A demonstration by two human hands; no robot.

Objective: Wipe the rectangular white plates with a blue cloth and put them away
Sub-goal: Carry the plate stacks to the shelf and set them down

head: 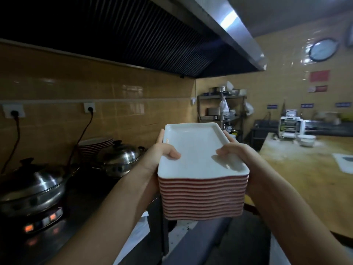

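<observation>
Holds a tall stack of white plates (203,197) up in the air, squeezed between left hand (162,153) and right hand (236,152). Grips the long sides, with thumbs curled over the rim of the top plate (194,148)

Glossy white ceramic is noted for the plates (193,150); polished metal for the pot lids (122,155). The wall (114,87) is clad in glossy tile, the worktable (305,169) in matt wood.
</observation>
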